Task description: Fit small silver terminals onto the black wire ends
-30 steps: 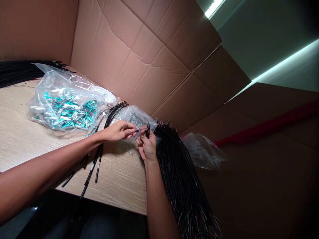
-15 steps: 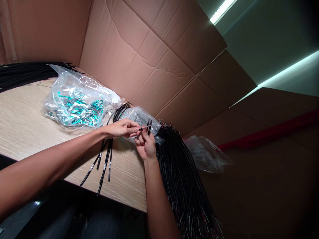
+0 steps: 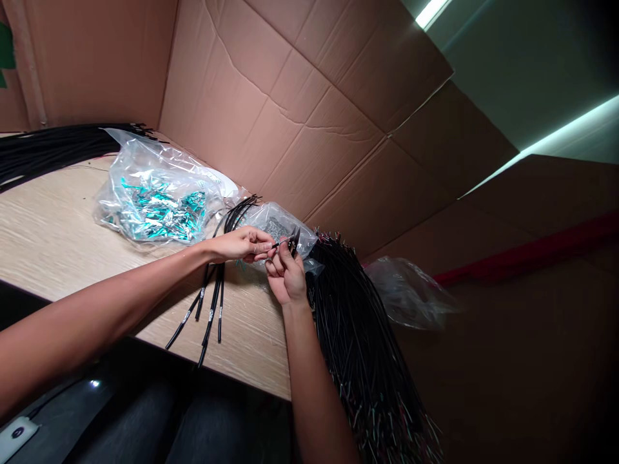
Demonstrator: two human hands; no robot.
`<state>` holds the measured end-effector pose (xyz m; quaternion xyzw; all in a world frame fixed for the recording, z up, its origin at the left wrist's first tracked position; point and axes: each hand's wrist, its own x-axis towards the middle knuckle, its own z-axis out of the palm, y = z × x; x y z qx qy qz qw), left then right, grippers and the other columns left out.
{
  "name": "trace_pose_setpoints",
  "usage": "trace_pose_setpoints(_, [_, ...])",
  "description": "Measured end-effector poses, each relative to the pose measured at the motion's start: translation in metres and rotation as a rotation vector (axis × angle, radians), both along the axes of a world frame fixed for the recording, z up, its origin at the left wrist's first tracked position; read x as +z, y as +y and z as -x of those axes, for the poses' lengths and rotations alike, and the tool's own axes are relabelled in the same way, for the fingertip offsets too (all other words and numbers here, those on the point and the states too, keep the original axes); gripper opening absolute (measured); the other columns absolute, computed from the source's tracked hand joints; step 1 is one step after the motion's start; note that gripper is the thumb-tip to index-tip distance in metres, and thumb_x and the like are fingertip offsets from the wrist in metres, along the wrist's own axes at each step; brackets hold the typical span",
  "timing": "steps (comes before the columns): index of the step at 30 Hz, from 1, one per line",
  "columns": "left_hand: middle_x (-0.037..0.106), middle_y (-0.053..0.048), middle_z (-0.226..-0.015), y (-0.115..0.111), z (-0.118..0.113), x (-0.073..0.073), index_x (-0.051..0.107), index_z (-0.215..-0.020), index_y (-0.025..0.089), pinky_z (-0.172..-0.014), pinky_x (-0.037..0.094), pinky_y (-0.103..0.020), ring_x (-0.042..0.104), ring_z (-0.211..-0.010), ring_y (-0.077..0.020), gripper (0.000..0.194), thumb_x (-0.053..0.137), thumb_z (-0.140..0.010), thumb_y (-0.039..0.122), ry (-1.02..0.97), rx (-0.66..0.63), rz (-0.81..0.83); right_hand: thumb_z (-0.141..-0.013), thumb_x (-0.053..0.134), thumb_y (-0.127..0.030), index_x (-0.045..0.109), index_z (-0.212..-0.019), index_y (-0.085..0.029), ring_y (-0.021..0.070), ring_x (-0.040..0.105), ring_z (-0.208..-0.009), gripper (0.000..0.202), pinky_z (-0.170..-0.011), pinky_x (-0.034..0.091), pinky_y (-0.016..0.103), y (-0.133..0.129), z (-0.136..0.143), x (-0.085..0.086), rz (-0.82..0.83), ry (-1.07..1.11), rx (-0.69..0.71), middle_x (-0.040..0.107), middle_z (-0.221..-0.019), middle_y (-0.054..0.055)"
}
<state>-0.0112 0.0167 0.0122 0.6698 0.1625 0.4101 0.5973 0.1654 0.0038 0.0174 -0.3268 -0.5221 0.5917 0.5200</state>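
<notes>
My left hand (image 3: 246,245) pinches a thin black cable (image 3: 276,245) close to its stripped end, where fine wires show. Close against it, my right hand (image 3: 286,274) is closed around small dark scissors or snips (image 3: 294,241), whose blades point up beside the wire end. The handles are mostly hidden in the palm. Under my left wrist lie several black cables (image 3: 211,316) with silvery wrapped bands, their ends reaching toward the table's front edge. Behind the hands rests a clear bag (image 3: 278,222) holding small grey bits.
A clear plastic bag of shiny teal and silver strips (image 3: 164,209) lies on the wooden table (image 3: 43,225). Black cables (image 3: 58,145) are stacked at far left. A thick cable bundle (image 3: 362,322) hangs over the right edge. Cardboard walls (image 3: 290,96) stand behind.
The view has shifted slightly, so the table things appear a little to the right. The snips' blades look more spread, and both hands remain together at the wire end.
</notes>
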Motion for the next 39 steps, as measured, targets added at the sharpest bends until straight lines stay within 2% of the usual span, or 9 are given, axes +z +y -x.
trace_pose_setpoints(6, [0.043,0.001,-0.066,-0.004,-0.002,0.004,0.061,-0.078,0.018,-0.052,0.025,-0.026,0.036,-0.056,-0.0113,0.03,0.065,-0.094,0.043,-0.011,0.045,0.031,-0.082,0.08,-0.05,0.059,-0.082,-0.023,0.008,0.007,-0.05,0.035,-0.045,0.013,0.026,-0.005,0.001,0.004,-0.051,-0.022,0.057,0.031,-0.06,-0.01])
trace_pose_setpoints(13, [0.044,0.001,-0.064,-0.003,-0.002,0.003,0.059,-0.077,0.017,-0.049,0.022,-0.026,0.033,-0.053,-0.0098,0.032,0.063,-0.096,0.043,-0.018,0.074,0.064,-0.081,0.082,-0.046,0.052,-0.074,-0.022,0.0078,0.007,-0.049,0.039,-0.044,0.012,0.026,-0.001,0.001,0.001,-0.027,0.071,0.069,0.022,-0.056,-0.011])
trace_pose_setpoints(17, [0.041,0.002,-0.063,-0.002,0.001,0.003,0.056,-0.075,0.017,-0.048,0.019,-0.025,0.03,-0.051,-0.0086,0.035,0.061,-0.097,0.044,-0.012,0.1,0.092,-0.081,0.081,-0.05,0.064,-0.093,-0.023,0.0094,0.006,-0.049,0.034,-0.044,0.012,0.028,0.0,-0.001,0.002,-0.045,0.082,-0.015,0.019,-0.058,-0.012])
trace_pose_setpoints(19, [0.039,0.003,-0.063,-0.001,0.002,0.002,0.057,-0.077,0.017,-0.048,0.018,-0.026,0.029,-0.051,-0.0086,0.034,0.061,-0.097,0.044,0.006,0.104,0.109,-0.08,0.081,-0.054,0.066,-0.105,-0.024,0.0096,0.007,-0.049,0.042,-0.045,0.012,0.029,0.0,-0.001,0.002,-0.071,0.075,-0.03,0.019,-0.058,-0.012])
trace_pose_setpoints(21, [0.038,0.003,-0.062,0.0,0.003,0.001,0.059,-0.078,0.017,-0.049,0.018,-0.026,0.028,-0.05,-0.0088,0.031,0.062,-0.096,0.043,0.026,0.089,0.115,-0.076,0.084,-0.054,0.067,-0.108,-0.025,0.0093,0.008,-0.048,0.047,-0.046,0.012,0.029,0.001,-0.001,0.002,-0.085,0.077,-0.031,0.018,-0.057,-0.013])
trace_pose_setpoints(23, [0.037,0.004,-0.061,0.001,0.002,0.0,0.06,-0.08,0.018,-0.049,0.018,-0.027,0.027,-0.05,-0.0092,0.028,0.063,-0.095,0.042,0.047,0.071,0.119,-0.072,0.087,-0.053,0.068,-0.103,-0.025,0.0083,0.01,-0.047,0.046,-0.046,0.013,0.029,0.003,0.001,0.0,-0.093,0.076,-0.048,0.022,-0.056,-0.013])
trace_pose_setpoints(28, [0.039,0.004,-0.061,0.001,0.001,-0.004,0.063,-0.083,0.018,-0.049,0.018,-0.027,0.028,-0.049,-0.0088,0.026,0.065,-0.094,0.042,0.039,0.053,0.118,-0.071,0.089,-0.05,0.063,-0.084,-0.024,0.0059,0.017,-0.045,0.039,-0.044,0.014,0.028,0.006,0.006,-0.007,-0.098,0.077,-0.139,0.045,-0.062,-0.009])
trace_pose_setpoints(33, [0.043,0.002,-0.064,0.002,0.0,-0.006,0.063,-0.084,0.017,-0.05,0.017,-0.026,0.032,-0.05,-0.0086,0.028,0.065,-0.095,0.043,0.002,0.046,0.095,-0.067,0.091,-0.052,0.065,-0.088,-0.022,0.0052,0.021,-0.044,0.045,-0.044,0.014,0.026,0.005,0.009,-0.012,-0.099,0.112,-0.142,0.059,-0.063,-0.005])
trace_pose_setpoints(39, [0.042,0.002,-0.061,0.001,-0.002,-0.004,0.057,-0.073,0.018,-0.05,0.02,-0.027,0.031,-0.05,-0.0091,0.033,0.063,-0.095,0.042,0.034,0.08,0.115,-0.067,0.092,-0.048,0.063,-0.09,-0.022,0.0053,0.017,-0.044,0.045,-0.044,0.014,0.026,0.006,0.01,-0.015,-0.073,0.189,-0.083,0.055,-0.061,-0.007])
